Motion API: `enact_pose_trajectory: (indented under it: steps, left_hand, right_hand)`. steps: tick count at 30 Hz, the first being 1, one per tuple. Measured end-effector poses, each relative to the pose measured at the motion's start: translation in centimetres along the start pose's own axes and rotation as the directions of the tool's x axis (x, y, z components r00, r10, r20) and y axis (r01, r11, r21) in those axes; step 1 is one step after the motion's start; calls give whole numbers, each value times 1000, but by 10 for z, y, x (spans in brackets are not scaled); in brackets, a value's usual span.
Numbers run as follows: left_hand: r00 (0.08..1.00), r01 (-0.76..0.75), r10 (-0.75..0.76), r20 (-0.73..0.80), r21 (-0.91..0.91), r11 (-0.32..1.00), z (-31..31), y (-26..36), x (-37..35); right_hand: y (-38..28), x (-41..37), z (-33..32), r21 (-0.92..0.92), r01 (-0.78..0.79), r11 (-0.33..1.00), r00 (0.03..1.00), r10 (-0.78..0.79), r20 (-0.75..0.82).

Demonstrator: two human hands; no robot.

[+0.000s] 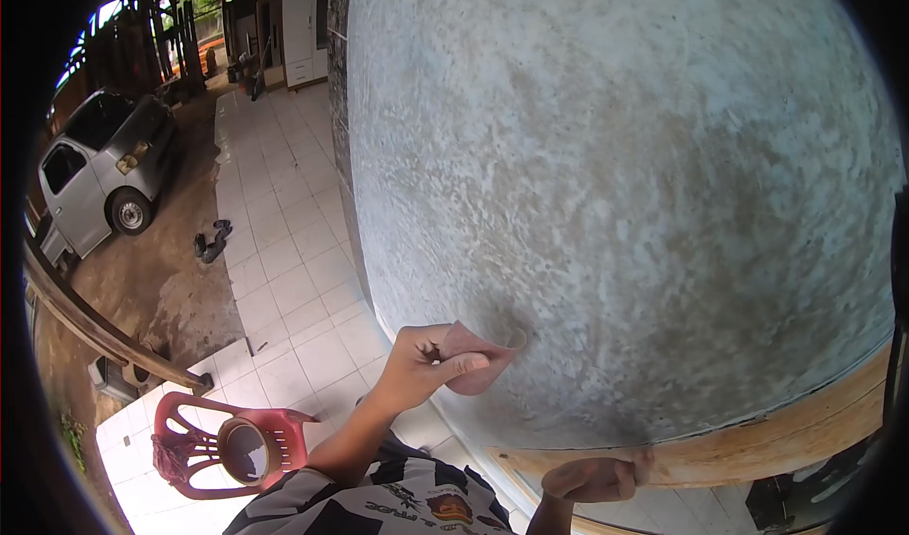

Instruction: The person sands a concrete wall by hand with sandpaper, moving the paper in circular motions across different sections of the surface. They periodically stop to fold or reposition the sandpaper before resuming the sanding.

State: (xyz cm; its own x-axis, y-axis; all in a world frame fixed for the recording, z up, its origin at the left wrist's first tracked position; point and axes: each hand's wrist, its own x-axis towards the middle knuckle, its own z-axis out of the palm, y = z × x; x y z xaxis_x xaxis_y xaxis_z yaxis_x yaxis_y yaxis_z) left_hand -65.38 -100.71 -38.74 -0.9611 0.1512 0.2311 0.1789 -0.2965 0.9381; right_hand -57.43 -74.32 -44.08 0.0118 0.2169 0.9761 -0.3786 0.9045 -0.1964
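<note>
A reddish-brown sheet of sandpaper (478,374) is bent and pinched in my left hand (417,369). My thumb lies over its near side, and its far edge rests close to or against the blue-grey wall (606,175); exact contact is hard to make out. Lower down, my right hand (592,479) is beside the wooden frame (748,445) under the wall. Its fingers are curled in, and no object shows in it. The fingertips nearest the wood are slightly blurred. Dark, patchy smudges cover the wall's surface.
A red plastic chair (308,445) with a round bucket (244,452) and a dark red cloth (180,454) stands on the white floor tiles (284,222) at lower left. Beyond are a wooden post (104,331), dark footwear (213,241), a silver van (104,170) and a white cabinet (303,28).
</note>
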Motion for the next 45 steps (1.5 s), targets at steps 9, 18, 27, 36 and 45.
enact_pose_trajectory:
  steps: [9, 18, 27, 36, 45]
  left_hand:
    - [936, -81, 27, 352, 140, 987, -8, 14, 8]
    - [880, 68, 79, 468, -290, 955, -36, -22, 38]
    - [783, 110, 163, 600, -391, 914, -80, -32, 99]
    - [601, -787, 690, 403, 150, 598, -163, -6, 192]
    - [525, -694, 850, 36, 596, 404, -210, -14, 261]
  right_hand:
    - [-76, 51, 60, 246, -391, 887, 685, 102, 722]
    - [-87, 4, 67, 460, -749, 476, 605, 209, 768]
    - [-177, -37, 144, 358, -613, 704, 756, 392, 523]
    - [-171, -22, 179, -497, -273, 824, 905, 396, 159]
    - [-171, -22, 211, -719, -318, 618, 822, 557, 116]
